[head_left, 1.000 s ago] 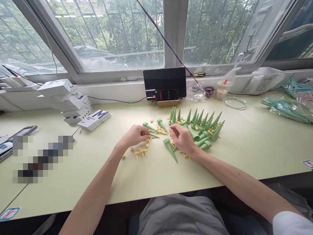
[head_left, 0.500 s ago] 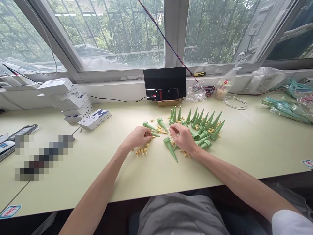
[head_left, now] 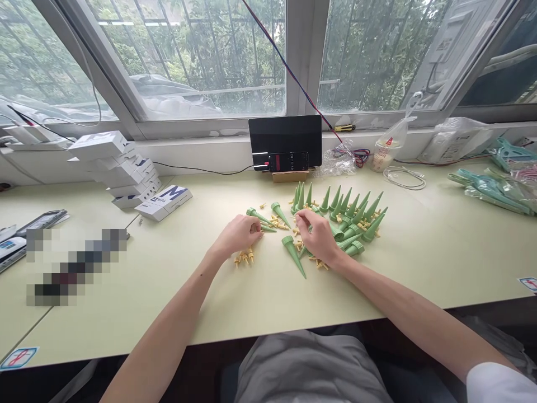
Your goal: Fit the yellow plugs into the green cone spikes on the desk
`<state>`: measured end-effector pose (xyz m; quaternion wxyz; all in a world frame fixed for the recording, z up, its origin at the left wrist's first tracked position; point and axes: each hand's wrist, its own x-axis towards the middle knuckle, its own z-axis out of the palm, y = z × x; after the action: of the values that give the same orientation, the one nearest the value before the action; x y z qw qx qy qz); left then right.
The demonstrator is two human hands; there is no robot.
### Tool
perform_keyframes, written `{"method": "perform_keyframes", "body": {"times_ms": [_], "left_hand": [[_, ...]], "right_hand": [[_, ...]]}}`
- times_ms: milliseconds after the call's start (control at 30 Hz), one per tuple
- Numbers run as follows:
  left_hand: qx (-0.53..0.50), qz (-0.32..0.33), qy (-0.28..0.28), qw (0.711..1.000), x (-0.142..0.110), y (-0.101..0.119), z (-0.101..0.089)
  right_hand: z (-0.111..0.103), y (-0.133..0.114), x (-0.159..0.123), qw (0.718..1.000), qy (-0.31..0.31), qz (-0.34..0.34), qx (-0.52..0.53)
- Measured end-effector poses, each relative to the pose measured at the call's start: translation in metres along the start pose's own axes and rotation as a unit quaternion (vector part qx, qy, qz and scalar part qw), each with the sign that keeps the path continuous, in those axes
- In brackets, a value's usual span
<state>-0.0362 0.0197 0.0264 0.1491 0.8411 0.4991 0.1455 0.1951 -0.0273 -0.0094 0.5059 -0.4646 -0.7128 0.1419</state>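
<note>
Green plastic-looking, the lying cone point(head_left: 295, 256) rests on the counter point(head_left: 235, 313) between the two hands. With twelve o'clock toward the window point(head_left: 210, 61), its wide end sits at seven o'clock from the fingertips of the right hand point(head_left: 316, 232), and at four o'clock from those of the left hand point(head_left: 240, 234); the right one seems nearer. Its long axis runs from this wide end, at eleven o'clock, to the tip at five o'clock. A second cone point(head_left: 268, 228) appears just beside the left fingertips, the tip directed to three o'clock, its wide end hidden. Some yellow pieces point(head_left: 250, 255) are at six o'clock from the left hand.

The left grip is curled, thumb and finger near together; whether it clamps something, I cannot tell. The right grip has thumb and index also close together, its content not clear. The left forearm point(head_left: 172, 313) points toward one o'clock, the right forearm point(head_left: 398, 296) toward ten.
</note>
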Motion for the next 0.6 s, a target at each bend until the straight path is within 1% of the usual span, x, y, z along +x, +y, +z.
{"method": "perform_keyframes", "body": {"times_ms": [133, 267, 300, 400, 500, 600], "left_hand": [[0.003, 0.018, 0.021, 1.000, 0.000, 0.005, 0.006], [-0.026, 0.068, 0.055, 0.996, -0.003, 0.020, 0.022], [-0.029, 0.092, 0.055, 0.994, -0.004, 0.024, 0.026], [-0.030, 0.122, 0.045, 0.991, -0.008, 0.036, 0.039], [-0.026, 0.125, 0.036, 0.991, -0.010, 0.040, 0.047], [-0.047, 0.126, 0.039, 0.990, -0.009, 0.038, 0.051]], "right_hand": [[-0.002, -0.003, 0.001, 1.000, 0.023, 0.003, 0.001], [-0.002, -0.004, 0.001, 1.000, 0.030, 0.002, 0.002], [-0.002, -0.004, 0.001, 1.000, 0.031, 0.000, 0.000], [-0.002, -0.003, 0.001, 1.000, 0.030, -0.004, -0.007], [-0.002, -0.003, 0.001, 1.000, 0.029, -0.005, -0.009], [-0.002, -0.003, 0.001, 1.000, 0.029, -0.007, -0.006]]}}
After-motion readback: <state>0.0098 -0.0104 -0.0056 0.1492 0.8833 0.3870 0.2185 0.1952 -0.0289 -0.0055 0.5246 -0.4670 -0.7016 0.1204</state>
